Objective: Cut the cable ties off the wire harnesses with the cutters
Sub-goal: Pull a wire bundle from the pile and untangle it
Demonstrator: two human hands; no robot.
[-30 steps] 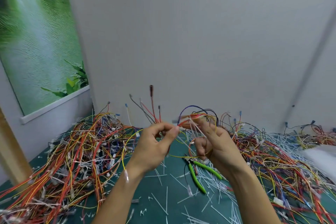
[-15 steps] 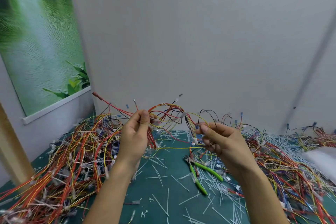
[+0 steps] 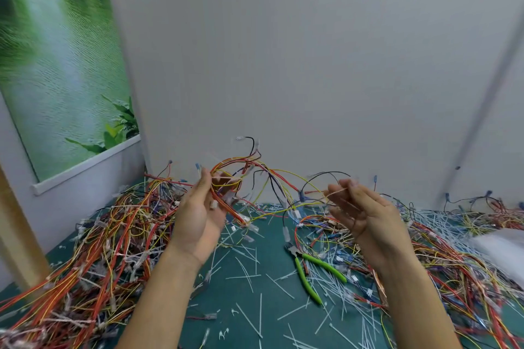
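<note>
My left hand (image 3: 198, 215) is raised over the green mat (image 3: 243, 300) and grips a loose wire harness (image 3: 241, 176) of red, yellow and black wires, which arches up and to the right. My right hand (image 3: 365, 215) is apart from the harness, palm turned left. A thin pale cable tie (image 3: 337, 191) is pinched between its thumb and forefinger. The green-handled cutters (image 3: 312, 272) lie on the mat below and between my hands, untouched.
A big pile of harnesses (image 3: 93, 249) covers the mat's left side and another pile (image 3: 453, 258) lies on the right. Several cut white ties (image 3: 255, 278) litter the middle. A grey wall stands close behind, and a white bag (image 3: 502, 246) sits at the right edge.
My hands have moved apart. The left hand has carried the harness up and left, and the right hand has let go of the wires and keeps only a pale strand.
</note>
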